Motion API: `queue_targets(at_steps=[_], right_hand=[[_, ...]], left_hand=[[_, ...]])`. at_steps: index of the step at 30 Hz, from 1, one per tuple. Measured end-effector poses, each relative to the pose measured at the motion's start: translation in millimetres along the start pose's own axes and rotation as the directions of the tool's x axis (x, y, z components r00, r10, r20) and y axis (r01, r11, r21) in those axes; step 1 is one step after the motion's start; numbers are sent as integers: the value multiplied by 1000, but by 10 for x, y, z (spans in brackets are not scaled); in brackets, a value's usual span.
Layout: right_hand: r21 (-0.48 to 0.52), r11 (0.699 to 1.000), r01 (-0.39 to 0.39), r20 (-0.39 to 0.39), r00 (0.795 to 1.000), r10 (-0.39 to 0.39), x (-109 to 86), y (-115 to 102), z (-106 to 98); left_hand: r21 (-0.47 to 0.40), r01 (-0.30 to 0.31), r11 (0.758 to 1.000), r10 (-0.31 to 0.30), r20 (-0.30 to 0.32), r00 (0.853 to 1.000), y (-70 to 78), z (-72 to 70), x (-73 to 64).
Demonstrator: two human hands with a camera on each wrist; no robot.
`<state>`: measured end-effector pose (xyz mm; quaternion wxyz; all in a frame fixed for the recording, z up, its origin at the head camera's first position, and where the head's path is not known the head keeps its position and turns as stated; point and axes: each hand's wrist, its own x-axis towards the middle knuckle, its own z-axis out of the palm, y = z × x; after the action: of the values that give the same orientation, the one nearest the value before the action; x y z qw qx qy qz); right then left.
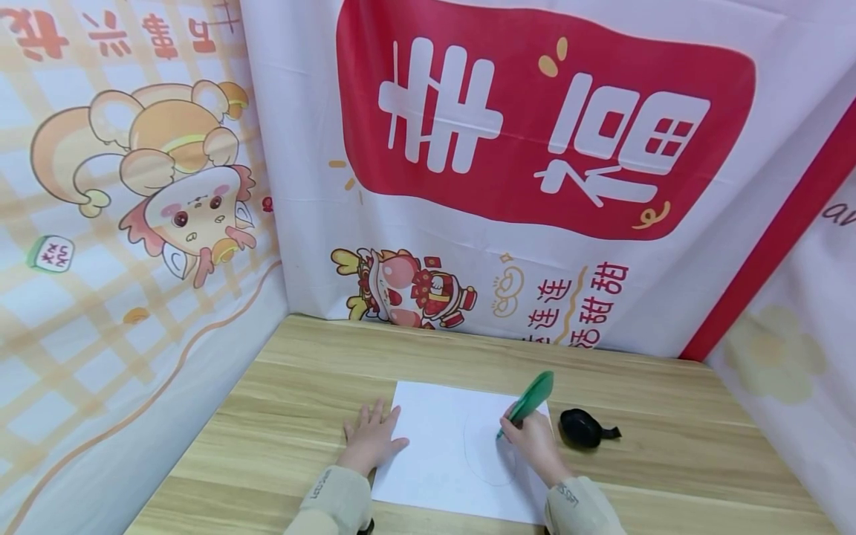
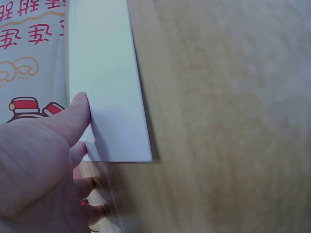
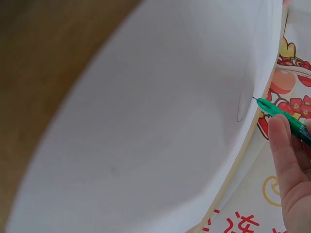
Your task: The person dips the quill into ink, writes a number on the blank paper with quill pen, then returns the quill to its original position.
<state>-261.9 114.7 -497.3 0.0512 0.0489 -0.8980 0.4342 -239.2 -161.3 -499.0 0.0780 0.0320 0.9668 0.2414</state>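
A white sheet of paper (image 1: 431, 453) lies on the table with a thin curved line (image 1: 466, 446) drawn on its right half. My right hand (image 1: 537, 446) pinches a green pen (image 1: 533, 396) with a wide, leaf-shaped top. In the right wrist view the tip of the pen (image 3: 282, 112) is right at the paper (image 3: 160, 121), close to the drawn line. My left hand (image 1: 370, 443) rests with spread fingers at the left edge of the sheet. The left wrist view has its thumb (image 2: 73, 119) over the paper (image 2: 109, 82).
Just right of the sheet sits a small black rounded object (image 1: 580, 429) with a short handle. The wood-grain table (image 1: 267, 431) extends around the paper. Printed cloths hang behind and at both sides, the back cloth (image 1: 314, 223) meeting the table's far edge.
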Motion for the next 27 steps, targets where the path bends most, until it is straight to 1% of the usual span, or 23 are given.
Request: queue_targets(at_steps=[3,6,9,13,16,27], right_hand=[[-16,1000,13,-4,1000,-13,-4,-8,9],[-28,999,43,-5,999,-43,0,-16,21],[-24,999,46,0,999,-46,7,-31,34],[-1,1000,22,17,1000,-22,17,-50,47],[12,1000,17,26,1000,-18,17,-62,49],[12,1000,3,50,999,-4,39,-106,83]], left_hand=[[3,0,1000,0,2,1000,-8,-1,5],[8,0,1000,0,4,1000,-20,1,15],[8,-4,1000,4,5,1000,-24,1,17],[8,-7,1000,7,8,1000,-26,4,20],[10,-8,1000,8,7,1000,-29,4,20],[14,-12,1000,12,6,1000,-28,7,13]])
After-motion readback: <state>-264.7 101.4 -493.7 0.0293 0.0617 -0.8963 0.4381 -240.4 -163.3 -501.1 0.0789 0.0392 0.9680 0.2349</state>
